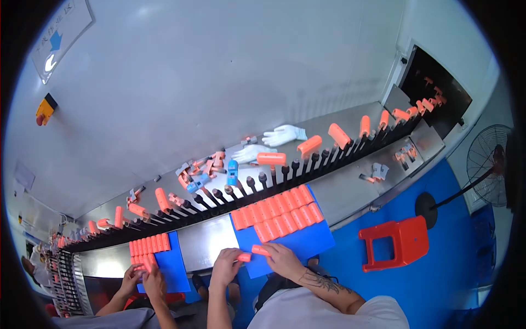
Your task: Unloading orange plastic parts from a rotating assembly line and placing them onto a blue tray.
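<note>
My left hand (224,265) is closed on an orange plastic piece (244,257) that pokes out past its fingertips. Close by on the right, my right hand (283,260) grips another orange plastic piece (260,250). The two pieces are near each other, with a small gap between them. Both are over the near edge of a blue sheet (318,241). Just beyond my hands, two rows of orange curved plastic shells (274,211) lie side by side on that sheet. The fingers partly cover both held pieces.
A conveyor line of black upright spindles (285,172) runs across, some carrying orange shells. White gloves (284,134) and blue parts (233,172) lie behind it. At left a co-worker's hands (143,279) handle orange pieces. A red stool (393,244) and fan (490,156) stand right.
</note>
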Tool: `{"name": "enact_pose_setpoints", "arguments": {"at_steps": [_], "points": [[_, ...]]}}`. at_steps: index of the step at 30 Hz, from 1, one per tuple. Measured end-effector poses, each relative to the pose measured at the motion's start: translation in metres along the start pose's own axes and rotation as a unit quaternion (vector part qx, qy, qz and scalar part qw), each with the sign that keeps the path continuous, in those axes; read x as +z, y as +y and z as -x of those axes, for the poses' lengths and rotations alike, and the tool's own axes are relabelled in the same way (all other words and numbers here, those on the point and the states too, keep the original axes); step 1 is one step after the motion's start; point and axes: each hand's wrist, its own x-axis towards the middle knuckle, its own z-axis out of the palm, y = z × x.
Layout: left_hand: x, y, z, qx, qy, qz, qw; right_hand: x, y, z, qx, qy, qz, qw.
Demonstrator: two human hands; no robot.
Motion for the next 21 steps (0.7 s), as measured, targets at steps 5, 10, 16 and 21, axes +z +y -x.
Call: {"name": "enact_pose_setpoints", "arguments": {"at_steps": [5,10,16,21], "points": [[0.019,-0.019,-0.02,0.077,0.056,-0.063,0.993,0.05,0.031,0.002,-0.108,-0.024,0.173,0.979],[0.044,-0.024,-0.012,-0.139,0.212,0.17,0.952,0.064,0.02,0.003,-0.127,-0.04,0.189,0.973],[0.069,-0.039,-0.003,-0.138,0.207,0.224,0.942,0.067,0.014,-0.019,-0.149,-0.044,0.25,0.956],[0.07,-0.017,-0.029,-0.165,0.192,0.215,0.943,0.058,0.024,-0.033,-0.159,0.005,0.316,0.935]]}}
